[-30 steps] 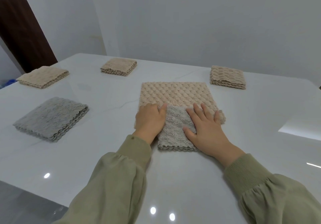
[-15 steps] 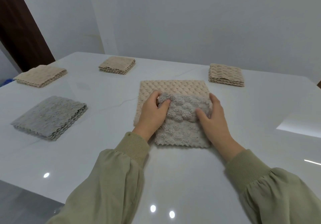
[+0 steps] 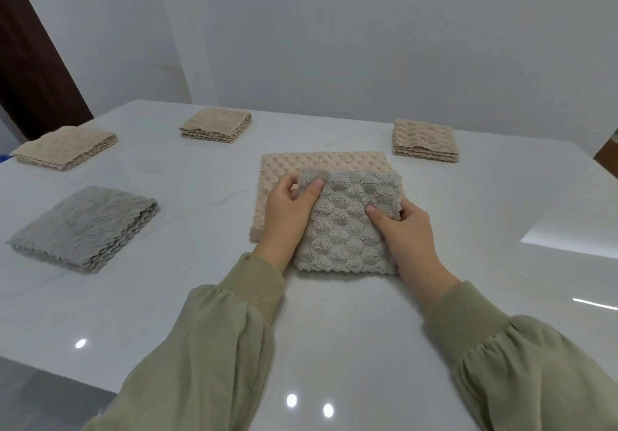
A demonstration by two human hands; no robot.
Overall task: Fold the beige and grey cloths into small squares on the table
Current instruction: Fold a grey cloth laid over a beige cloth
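Grey cloth (image 3: 346, 226) lies folded on the white worktop (image 3: 334, 330), overlapping the near part of a flat beige cloth (image 3: 301, 166). Left hand (image 3: 287, 210) pinches its far-left corner between thumb and fingers; right hand (image 3: 404, 233) grips the right edge, thumb on top.

A plain white wall (image 3: 368, 36) and dark brown door (image 3: 30, 62).

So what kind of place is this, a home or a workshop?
Hard to say; probably a plain room set up for folding practice. A bare white table holds only folded cloth stacks, the walls are blank, and a dark door stands at the left.
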